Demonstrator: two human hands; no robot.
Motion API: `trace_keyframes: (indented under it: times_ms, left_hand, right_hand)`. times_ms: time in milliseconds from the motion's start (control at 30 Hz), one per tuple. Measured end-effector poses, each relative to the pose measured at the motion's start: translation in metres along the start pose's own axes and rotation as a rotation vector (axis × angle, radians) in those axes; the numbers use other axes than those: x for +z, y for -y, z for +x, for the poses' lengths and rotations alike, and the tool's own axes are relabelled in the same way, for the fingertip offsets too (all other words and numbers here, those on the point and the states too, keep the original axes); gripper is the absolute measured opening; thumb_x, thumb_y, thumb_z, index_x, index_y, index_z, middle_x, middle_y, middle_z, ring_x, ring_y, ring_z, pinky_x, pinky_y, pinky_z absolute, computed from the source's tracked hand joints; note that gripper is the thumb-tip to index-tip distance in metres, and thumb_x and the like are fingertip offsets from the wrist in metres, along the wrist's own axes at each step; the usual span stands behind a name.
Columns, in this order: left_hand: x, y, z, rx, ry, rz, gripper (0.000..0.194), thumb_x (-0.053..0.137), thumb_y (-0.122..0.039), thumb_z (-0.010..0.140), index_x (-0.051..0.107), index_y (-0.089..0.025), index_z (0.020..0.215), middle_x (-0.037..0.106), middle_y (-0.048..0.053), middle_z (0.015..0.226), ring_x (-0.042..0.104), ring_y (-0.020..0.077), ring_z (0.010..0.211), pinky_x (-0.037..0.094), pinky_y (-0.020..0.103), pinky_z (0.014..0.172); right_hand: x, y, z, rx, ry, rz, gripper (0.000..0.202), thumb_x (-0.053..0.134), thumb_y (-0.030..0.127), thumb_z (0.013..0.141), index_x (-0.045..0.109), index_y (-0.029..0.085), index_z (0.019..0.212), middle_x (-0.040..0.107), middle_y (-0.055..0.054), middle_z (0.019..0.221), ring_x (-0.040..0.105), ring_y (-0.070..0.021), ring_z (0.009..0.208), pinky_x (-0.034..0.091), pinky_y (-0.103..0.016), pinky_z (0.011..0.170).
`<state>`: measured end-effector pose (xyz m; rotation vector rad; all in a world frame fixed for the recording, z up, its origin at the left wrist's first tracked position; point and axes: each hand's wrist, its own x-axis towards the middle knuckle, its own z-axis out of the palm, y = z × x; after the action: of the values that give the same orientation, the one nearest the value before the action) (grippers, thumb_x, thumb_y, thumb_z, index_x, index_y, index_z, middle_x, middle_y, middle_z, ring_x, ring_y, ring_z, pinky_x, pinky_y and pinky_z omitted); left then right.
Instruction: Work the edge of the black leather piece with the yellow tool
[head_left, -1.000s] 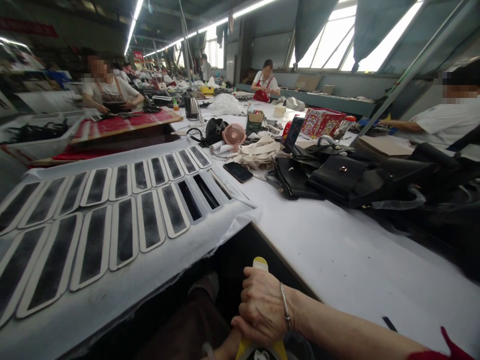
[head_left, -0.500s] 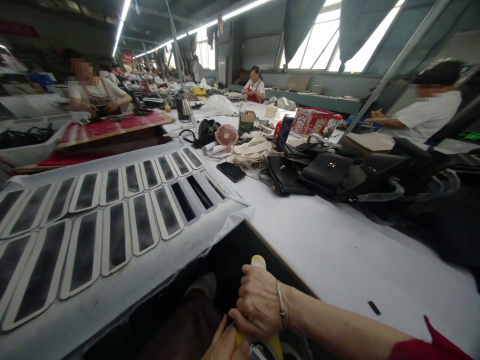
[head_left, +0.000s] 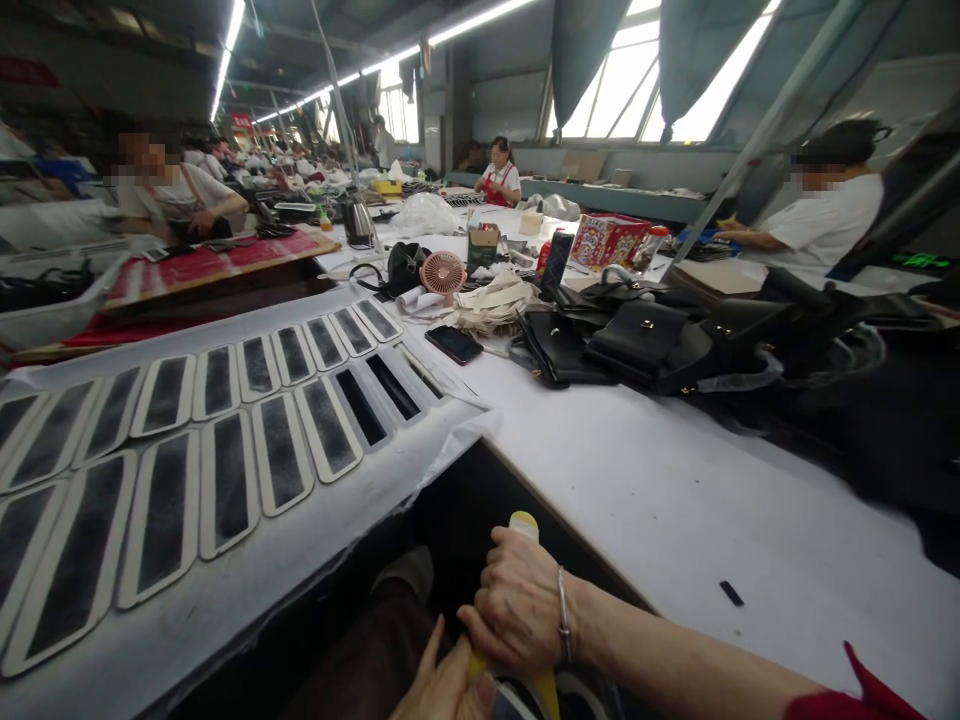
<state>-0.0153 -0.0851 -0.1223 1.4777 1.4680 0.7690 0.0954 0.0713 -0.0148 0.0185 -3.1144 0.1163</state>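
Note:
My right hand is closed around a yellow bottle with a pale cap, held low between the two tables, below the table edge. A thin bracelet sits on that wrist. My left hand shows at the bottom edge, touching the lower part of the same yellow bottle; most of that hand is cut off. To the left, rows of white-rimmed strips with dark centres lie on a white sheet.
A black phone, a pink fan and black handbags lie on the white table. A small black scrap lies near the front. Other people work at tables on the left, at the back and on the right.
My left hand has come up into view at the bottom and reached the bottle. The view has drifted slightly right; my right hand keeps its grip.

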Motion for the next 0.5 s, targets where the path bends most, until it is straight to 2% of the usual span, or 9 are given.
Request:
trace_keyframes:
  times_ms: [167, 300, 400, 500]
  left_hand:
    - [0.001, 0.0, -0.003, -0.032, -0.055, -0.047, 0.055, 0.038, -0.057, 0.095, 0.053, -0.028, 0.139, 0.066, 0.005, 0.131, 0.047, 0.0271, 0.135, 0.007, 0.047, 0.124]
    - [-0.002, -0.007, -0.001, -0.029, 0.003, -0.031, 0.061, 0.033, -0.061, 0.094, 0.052, -0.025, 0.14, 0.065, 0.007, 0.132, 0.055, 0.0292, 0.128, 0.005, 0.049, 0.124]
    - [-0.003, -0.016, -0.003, -0.05, 0.03, -0.018, 0.065, 0.029, -0.062, 0.095, 0.049, -0.022, 0.142, 0.063, 0.01, 0.134, 0.049, 0.0305, 0.133, 0.003, 0.052, 0.123]
    - [-0.003, -0.024, -0.005, -0.06, 0.032, -0.054, 0.064, 0.03, -0.063, 0.095, 0.046, -0.025, 0.144, 0.058, 0.007, 0.14, 0.044, 0.03, 0.137, 0.002, 0.052, 0.123]
  right_hand:
    - [-0.002, 0.003, -0.002, 0.034, 0.011, 0.008, 0.046, 0.037, 0.035, 0.091, 0.054, 0.02, 0.051, 0.061, -0.004, 0.048, 0.038, -0.0129, 0.043, 0.023, -0.04, 0.062]
    - [-0.001, 0.005, -0.006, 0.067, 0.018, 0.016, 0.046, 0.035, 0.034, 0.092, 0.052, 0.02, 0.051, 0.062, -0.004, 0.05, 0.036, -0.0123, 0.043, 0.022, -0.041, 0.064]
    - [-0.002, 0.009, -0.012, 0.091, 0.033, 0.031, 0.046, 0.035, 0.034, 0.092, 0.051, 0.019, 0.052, 0.063, -0.003, 0.052, 0.036, -0.0121, 0.044, 0.022, -0.041, 0.065]
    - [-0.003, 0.016, -0.02, 0.142, 0.054, 0.05, 0.046, 0.034, 0.033, 0.093, 0.052, 0.019, 0.053, 0.064, -0.004, 0.053, 0.038, -0.012, 0.046, 0.023, -0.041, 0.067]
